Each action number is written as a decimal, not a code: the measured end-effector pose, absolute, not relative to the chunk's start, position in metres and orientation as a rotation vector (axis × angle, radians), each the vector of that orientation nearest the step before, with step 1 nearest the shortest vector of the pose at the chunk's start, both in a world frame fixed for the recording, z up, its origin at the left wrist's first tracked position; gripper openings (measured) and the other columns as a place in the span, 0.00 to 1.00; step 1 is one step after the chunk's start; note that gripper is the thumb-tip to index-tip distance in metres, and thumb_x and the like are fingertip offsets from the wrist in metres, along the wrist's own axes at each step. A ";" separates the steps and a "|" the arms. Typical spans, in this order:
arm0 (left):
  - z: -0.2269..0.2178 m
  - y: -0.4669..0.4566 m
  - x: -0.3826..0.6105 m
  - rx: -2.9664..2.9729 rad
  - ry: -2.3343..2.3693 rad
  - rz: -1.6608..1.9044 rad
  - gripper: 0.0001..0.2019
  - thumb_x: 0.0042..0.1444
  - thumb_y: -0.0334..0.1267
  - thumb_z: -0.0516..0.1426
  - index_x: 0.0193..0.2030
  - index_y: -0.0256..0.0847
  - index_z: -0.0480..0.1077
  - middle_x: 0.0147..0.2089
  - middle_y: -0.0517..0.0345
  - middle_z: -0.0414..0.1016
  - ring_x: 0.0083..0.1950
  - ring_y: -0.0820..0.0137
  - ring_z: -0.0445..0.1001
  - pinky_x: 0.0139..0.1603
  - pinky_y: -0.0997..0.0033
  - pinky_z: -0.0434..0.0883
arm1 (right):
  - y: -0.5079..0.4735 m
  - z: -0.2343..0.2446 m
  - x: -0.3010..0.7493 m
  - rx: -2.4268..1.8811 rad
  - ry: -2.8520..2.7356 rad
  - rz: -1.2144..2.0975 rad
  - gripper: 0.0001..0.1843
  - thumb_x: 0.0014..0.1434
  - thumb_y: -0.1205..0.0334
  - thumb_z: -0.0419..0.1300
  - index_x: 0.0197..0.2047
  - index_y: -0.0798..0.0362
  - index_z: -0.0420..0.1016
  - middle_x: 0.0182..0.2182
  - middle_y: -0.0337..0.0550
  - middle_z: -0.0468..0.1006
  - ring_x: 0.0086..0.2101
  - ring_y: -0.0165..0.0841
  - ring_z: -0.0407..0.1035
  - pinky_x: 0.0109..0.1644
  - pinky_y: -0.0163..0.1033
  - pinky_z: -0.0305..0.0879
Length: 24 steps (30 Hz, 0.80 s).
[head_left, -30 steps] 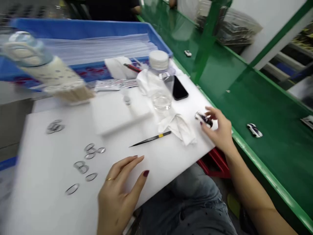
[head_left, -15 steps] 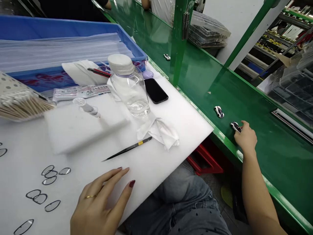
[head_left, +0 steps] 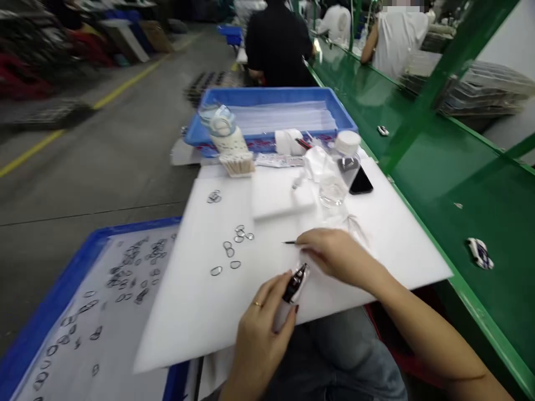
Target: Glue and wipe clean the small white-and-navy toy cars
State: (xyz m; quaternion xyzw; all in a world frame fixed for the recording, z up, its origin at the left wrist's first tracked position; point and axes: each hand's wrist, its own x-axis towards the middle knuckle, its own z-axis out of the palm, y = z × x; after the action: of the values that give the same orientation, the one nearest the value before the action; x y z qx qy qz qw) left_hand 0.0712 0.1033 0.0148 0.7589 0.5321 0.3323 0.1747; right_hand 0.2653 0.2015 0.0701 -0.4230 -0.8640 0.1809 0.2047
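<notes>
My left hand is closed around a small white and black toy car, held nose up above the near edge of the white board. My right hand lies on the board just beyond it, fingers curled down over the black tweezers. Only the tweezers' tip shows, to the left of the fingers. Several small oval rings lie on the board left of both hands.
Behind the hands stand a clear bottle, a black phone, a white foam block and cotton swabs. Blue trays sit at the back and lower left. Another toy car lies on the green conveyor. Other people work farther along the line.
My right hand came back from the green conveyor to the tweezers on the board. My left hand, flat and empty before, now grips a toy car. The view lifted and swung left.
</notes>
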 end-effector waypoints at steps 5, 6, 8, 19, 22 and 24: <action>0.019 0.111 0.073 2.082 1.328 0.884 0.32 0.51 0.26 0.61 0.64 0.49 0.68 0.62 0.50 0.73 0.57 0.58 0.78 0.56 0.61 0.78 | 0.275 0.082 0.252 -1.480 -2.006 0.596 0.15 0.62 0.61 0.60 0.52 0.54 0.69 0.46 0.55 0.80 0.46 0.46 0.75 0.46 0.47 0.68; 0.021 0.117 0.072 2.085 1.280 0.835 0.33 0.49 0.25 0.61 0.63 0.49 0.69 0.64 0.51 0.72 0.58 0.58 0.77 0.57 0.60 0.77 | 0.286 0.083 0.247 -1.460 -2.015 0.653 0.12 0.62 0.60 0.59 0.49 0.53 0.71 0.43 0.52 0.80 0.45 0.46 0.75 0.46 0.48 0.68; 0.026 0.129 0.071 2.103 1.222 0.739 0.32 0.48 0.25 0.63 0.61 0.49 0.71 0.66 0.52 0.71 0.59 0.57 0.76 0.60 0.56 0.75 | 0.302 0.085 0.241 -1.447 -2.028 0.714 0.07 0.64 0.59 0.56 0.41 0.51 0.73 0.36 0.48 0.81 0.40 0.45 0.75 0.46 0.49 0.66; 0.030 0.142 0.111 1.836 1.538 1.057 0.15 0.47 0.35 0.66 0.44 0.45 0.79 0.45 0.55 0.81 0.45 0.58 0.75 0.48 0.52 0.73 | 0.206 0.106 0.248 -0.689 -1.518 1.466 0.07 0.60 0.55 0.62 0.38 0.48 0.74 0.30 0.39 0.71 0.31 0.34 0.67 0.36 0.42 0.65; 0.032 0.145 0.112 1.755 1.551 1.067 0.09 0.49 0.37 0.66 0.40 0.46 0.80 0.43 0.57 0.81 0.44 0.59 0.74 0.46 0.54 0.71 | 0.185 0.098 0.245 -0.566 -1.293 1.515 0.23 0.58 0.38 0.60 0.27 0.48 0.65 0.21 0.35 0.57 0.22 0.30 0.52 0.28 0.40 0.54; 0.032 0.146 0.110 1.732 1.541 1.063 0.09 0.50 0.37 0.65 0.40 0.46 0.80 0.43 0.57 0.81 0.45 0.59 0.74 0.47 0.55 0.70 | 0.182 0.091 0.244 -0.522 -1.190 1.520 0.30 0.60 0.34 0.54 0.21 0.49 0.55 0.17 0.32 0.49 0.19 0.28 0.45 0.26 0.40 0.49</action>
State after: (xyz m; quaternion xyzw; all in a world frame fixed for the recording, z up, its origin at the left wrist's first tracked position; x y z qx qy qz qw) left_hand 0.1105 0.1460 0.0322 0.6497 0.5780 0.3987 0.2913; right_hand 0.2438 0.1817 0.0908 -0.2198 -0.5006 0.6395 0.5404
